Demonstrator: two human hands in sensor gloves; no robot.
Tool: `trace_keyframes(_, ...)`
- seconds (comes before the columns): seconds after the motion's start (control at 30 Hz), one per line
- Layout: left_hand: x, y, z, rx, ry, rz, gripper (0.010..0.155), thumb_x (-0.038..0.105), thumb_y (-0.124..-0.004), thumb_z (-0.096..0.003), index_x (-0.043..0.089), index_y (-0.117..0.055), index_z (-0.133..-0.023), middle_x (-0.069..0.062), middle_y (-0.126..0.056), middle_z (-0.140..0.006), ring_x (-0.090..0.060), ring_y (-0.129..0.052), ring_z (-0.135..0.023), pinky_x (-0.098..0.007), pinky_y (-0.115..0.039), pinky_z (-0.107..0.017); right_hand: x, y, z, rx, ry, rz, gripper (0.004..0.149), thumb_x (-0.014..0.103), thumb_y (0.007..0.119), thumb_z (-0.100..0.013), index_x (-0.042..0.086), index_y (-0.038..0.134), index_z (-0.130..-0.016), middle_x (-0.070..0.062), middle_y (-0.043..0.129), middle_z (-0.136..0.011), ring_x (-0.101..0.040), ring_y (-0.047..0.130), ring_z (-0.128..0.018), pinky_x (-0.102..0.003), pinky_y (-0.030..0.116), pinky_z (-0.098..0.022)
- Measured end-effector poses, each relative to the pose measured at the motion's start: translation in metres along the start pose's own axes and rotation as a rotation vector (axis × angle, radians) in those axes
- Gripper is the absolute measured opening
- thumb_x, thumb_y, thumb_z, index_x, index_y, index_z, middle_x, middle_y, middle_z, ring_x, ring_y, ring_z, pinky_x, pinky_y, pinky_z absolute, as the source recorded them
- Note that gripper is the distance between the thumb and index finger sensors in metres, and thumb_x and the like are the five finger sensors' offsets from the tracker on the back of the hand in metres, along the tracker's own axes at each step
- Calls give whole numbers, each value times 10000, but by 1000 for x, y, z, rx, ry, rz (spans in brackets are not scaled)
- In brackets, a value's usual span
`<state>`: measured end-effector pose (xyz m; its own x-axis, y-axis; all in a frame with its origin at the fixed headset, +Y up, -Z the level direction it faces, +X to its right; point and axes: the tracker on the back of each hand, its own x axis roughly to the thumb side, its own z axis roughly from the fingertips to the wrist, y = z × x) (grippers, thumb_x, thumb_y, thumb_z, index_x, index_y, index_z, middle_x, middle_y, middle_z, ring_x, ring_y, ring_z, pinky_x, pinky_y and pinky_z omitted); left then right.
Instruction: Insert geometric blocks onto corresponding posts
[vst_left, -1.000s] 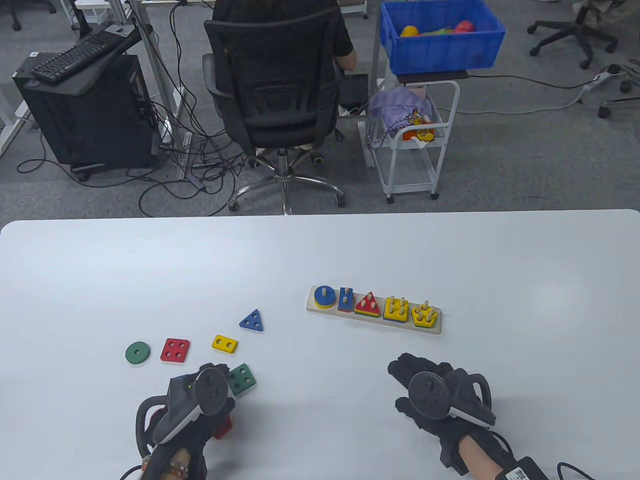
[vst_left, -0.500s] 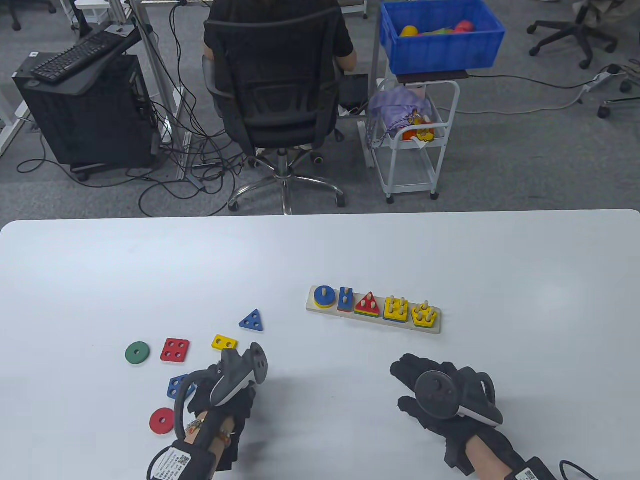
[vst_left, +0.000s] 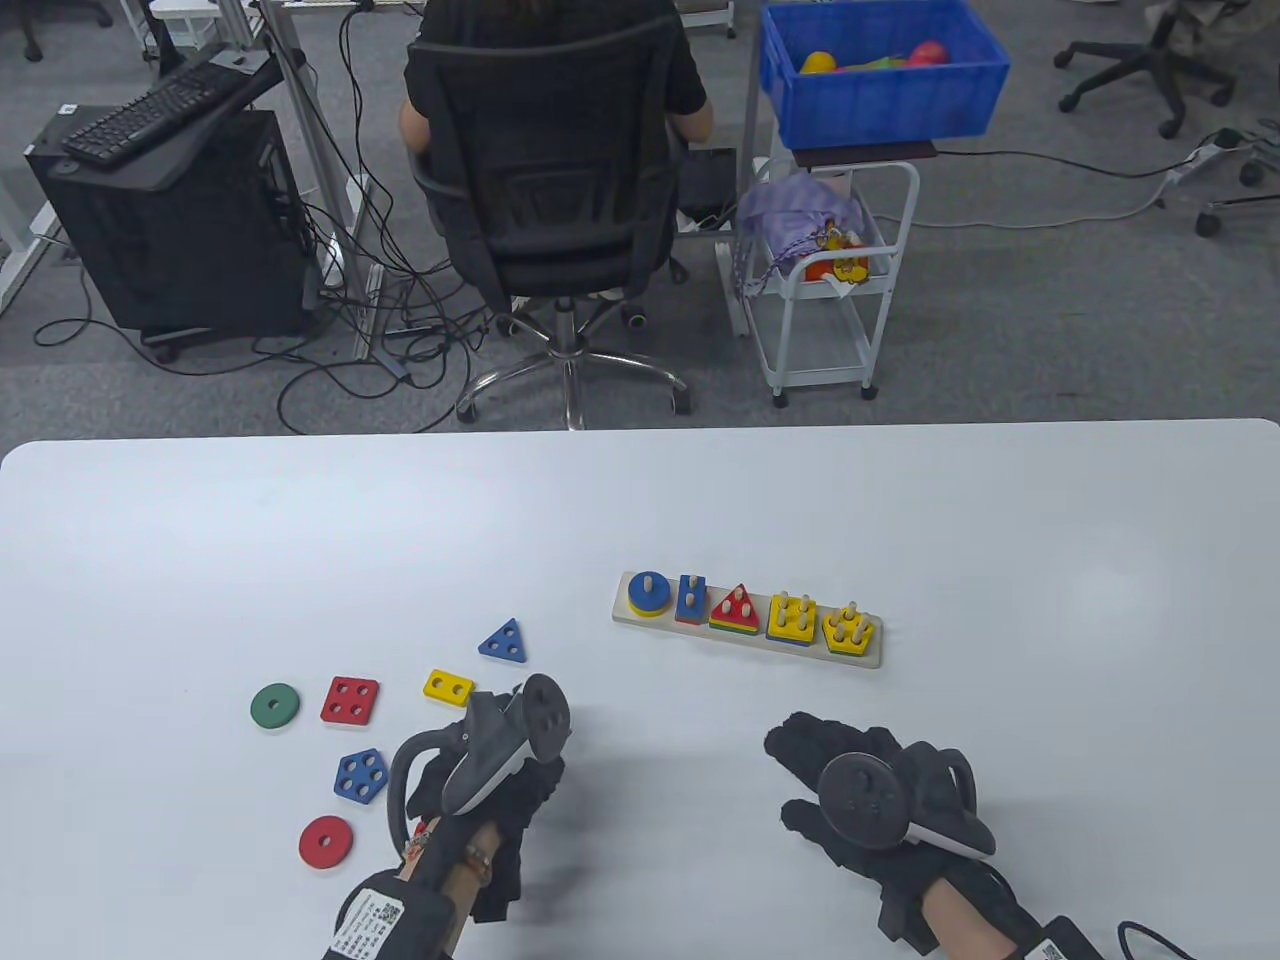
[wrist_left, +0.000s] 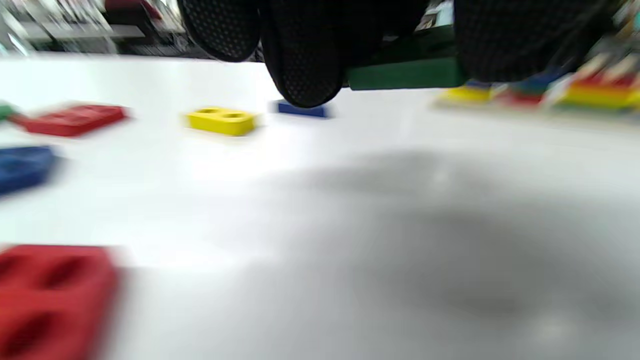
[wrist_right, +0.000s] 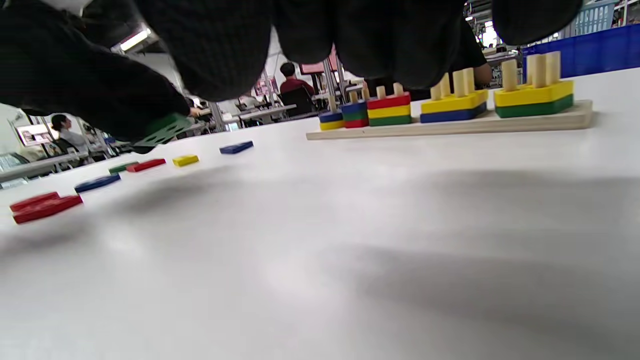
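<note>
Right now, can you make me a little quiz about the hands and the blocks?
1. True or false: the right hand holds a block.
2. Which colour does the left hand grip? A red, B green, C yellow.
3. How many loose blocks lie on the table in the table view?

Key
1. False: its fingers are spread, with nothing in them.
2. B, the green block, lifted off the table.
3. Six: green circle, red square, yellow rectangle, blue triangle, blue pentagon, red circle.
</note>
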<state>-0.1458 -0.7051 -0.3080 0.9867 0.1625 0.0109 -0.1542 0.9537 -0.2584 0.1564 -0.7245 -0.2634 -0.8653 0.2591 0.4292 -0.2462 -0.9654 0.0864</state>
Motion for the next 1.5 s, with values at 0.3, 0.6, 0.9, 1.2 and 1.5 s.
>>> trace_keyframes(0.3,63,-16,14,-374,-334,821,758,547,-819,-480,244,-499,-1097,-20,-708,-1099,-206,-857,-957,-502,-657,-759,25,-8,10,-293,-153,-204,848,438,851,-429,145,389,-1076,-171,545,-1090,-394,733,-952,-698,614,-630)
trace_keyframes(0.6,75,-38,14,-547,-405,1057,757,569,-789,-503,233,-473,-1103,-26,-685,-1108,-201,-842,-962,-518,-621,-777,25,-14,16,-481,-172,-216,754,417,885,-405,140,544,-1018,-141,741,-971,-331,888,-811,-658,688,-585)
trace_keyframes(0.9,48,-27,23,-211,-412,692,696,586,-661,-535,300,-433,-1127,-18,-511,-1215,-262,-647,-1115,-576,-510,-807,21,-12,14,-446,-170,-100,747,392,894,-414,123,550,-1019,-166,734,-974,-366,880,-798,-673,676,-579)
trace_keyframes(1.2,-48,-1,37,52,-212,414,681,586,-648,-536,311,-452,-1128,-15,-497,-1229,-279,-606,-1138,-595,-476,-815,-4,-9,-2,-307,-54,49,735,380,889,-416,120,573,-1026,-194,729,-979,-398,857,-791,-699,635,-600)
trace_keyframes(1.5,-113,2,51,217,72,161,679,591,-655,-522,341,-464,-1124,20,-462,-1248,-265,-519,-1182,-610,-402,-837,-26,-37,-56,-78,142,225,700,309,835,-458,138,521,-1060,-189,606,-1055,-440,709,-897,-738,522,-662)
